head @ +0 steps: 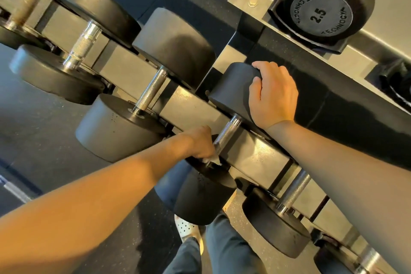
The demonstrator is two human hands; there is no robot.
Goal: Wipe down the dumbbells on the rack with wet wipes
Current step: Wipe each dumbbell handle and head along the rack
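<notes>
A black dumbbell lies on the lower rack rail (255, 153), with its near head (200, 193), its knurled chrome handle (225, 137) and its far head (231, 89). My left hand (198, 142) grips a white wet wipe (214, 159) at the low end of the handle, where it meets the near head. My right hand (272, 93) rests on the far head, fingers curled over its top edge.
More black dumbbells sit on the same rail to the left (117, 127) and right (275, 222). A small dumbbell marked 2.5 (321, 15) sits on the upper shelf. My legs and a white shoe (189, 229) stand on the dark speckled floor below.
</notes>
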